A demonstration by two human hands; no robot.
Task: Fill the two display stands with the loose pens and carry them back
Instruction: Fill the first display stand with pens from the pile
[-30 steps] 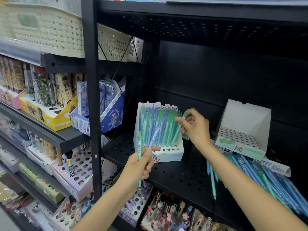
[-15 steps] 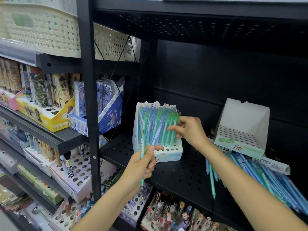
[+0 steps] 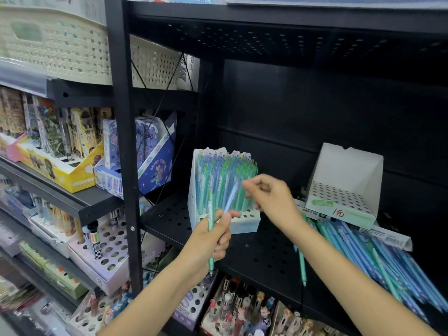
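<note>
A white display stand [image 3: 244, 225] on the black perforated shelf [image 3: 261, 253] is packed with upright blue and green pens [image 3: 218, 180]. My left hand [image 3: 211, 243] is just in front of it and grips a green pen [image 3: 210, 214] and the lower end of a pale blue pen [image 3: 232, 196]. My right hand [image 3: 271, 197] pinches that blue pen's upper end, which is blurred. A second white stand [image 3: 346, 166] sits empty at the right. Loose blue and green pens [image 3: 388, 260] lie piled below it, partly hidden by my right forearm.
One green pen [image 3: 302, 265] lies alone near the shelf's front edge. A black upright post [image 3: 123, 166] stands left of the bay. Boxed stationery [image 3: 143, 161] fills the left shelves, and holders of novelty pens [image 3: 232, 309] sit on the shelf below.
My right hand left the filled stand's right side and came down-left to the blue pen in my left hand. My left hand rose slightly with its two pens.
</note>
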